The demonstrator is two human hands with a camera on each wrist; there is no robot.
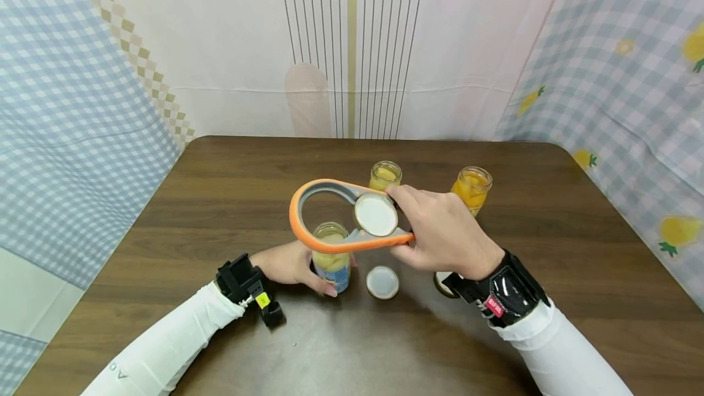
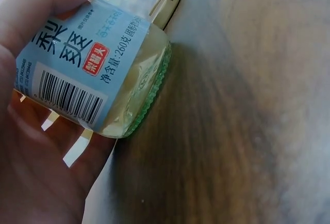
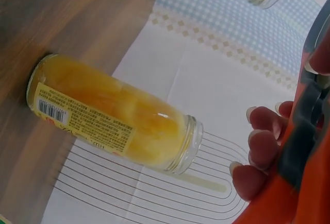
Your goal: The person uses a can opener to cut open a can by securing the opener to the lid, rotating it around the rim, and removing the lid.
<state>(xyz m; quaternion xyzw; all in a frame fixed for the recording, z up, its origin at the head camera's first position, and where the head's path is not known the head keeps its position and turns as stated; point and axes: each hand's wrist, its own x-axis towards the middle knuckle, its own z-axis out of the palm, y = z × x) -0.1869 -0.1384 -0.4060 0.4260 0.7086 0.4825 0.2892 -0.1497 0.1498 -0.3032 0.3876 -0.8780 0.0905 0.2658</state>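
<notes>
My left hand (image 1: 291, 263) grips a glass jar of pale fruit with a blue label (image 2: 77, 64); its mouth is uncovered. The thumb wraps one side, and the jar's base is close to the tabletop. My right hand (image 1: 440, 225) holds an orange and grey jar opener (image 1: 316, 244) by its handles. A round lid (image 1: 376, 214) sits inside the opener's loop near the handles, white underside up. In the head view, the loop's far end overlaps the top of the held jar. Several right fingers (image 3: 263, 149) show curled beside the opener in the right wrist view.
Behind the opener stands an uncovered jar of yellow fruit (image 1: 386, 171), and an orange-fruit jar (image 1: 472, 187) is farther right. One loose lid (image 1: 382, 282) lies white side up beside the held jar. Another lid (image 1: 444, 285) is partly hidden under the right wrist. The brown table (image 1: 247, 176) meets cloth-covered walls.
</notes>
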